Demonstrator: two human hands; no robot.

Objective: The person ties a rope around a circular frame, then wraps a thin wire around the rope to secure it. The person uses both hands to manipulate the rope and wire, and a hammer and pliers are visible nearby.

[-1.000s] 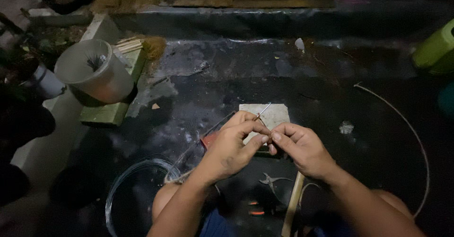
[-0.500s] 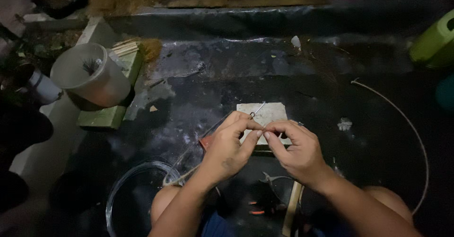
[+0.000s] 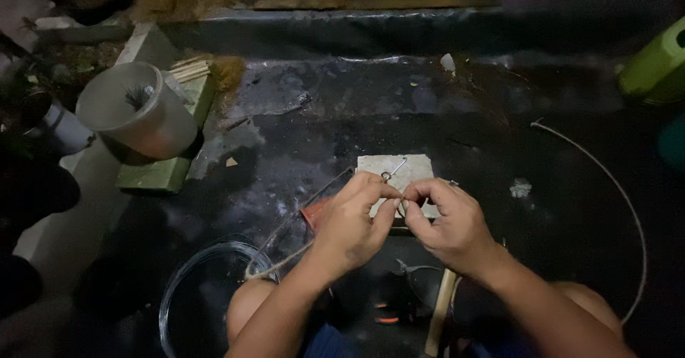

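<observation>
Both hands meet over a pale, flat, rough-faced square block [image 3: 397,172] that lies on the dark floor just ahead of the person's knees. The left hand [image 3: 353,222] is curled nearly closed, thumb and fingertips pinched on a thin, stiff metal wire [image 3: 394,169] whose free end bends into a small hook above the block. The right hand [image 3: 449,222] is likewise curled, its thumb and forefinger pinching the same wire right beside the left fingertips, so the two hands touch. From under the left hand a thin, fibrous, tan cord [image 3: 282,258] trails down and left in a loose curve; whether it joins the wire cannot be told. A small reddish flat piece [image 3: 315,214] shows just left of that hand.

The floor [image 3: 300,115] is covered by a black, glossy, crinkled sheet dusted with pale grit. A smooth grey plastic pot [image 3: 135,112] lies tipped on its side on a green painted wooden block [image 3: 168,172], with thin wooden sticks [image 3: 189,69] near its far end. A clear, round, glassy ring [image 3: 193,294] rests by the left knee. A pale wooden handle [image 3: 440,311] lies between the knees. A long, thin wire arc [image 3: 614,187] sweeps along the right side, and a lime-green plastic container [image 3: 656,62] sits at the far right edge. The scene is dim, lit from above.
</observation>
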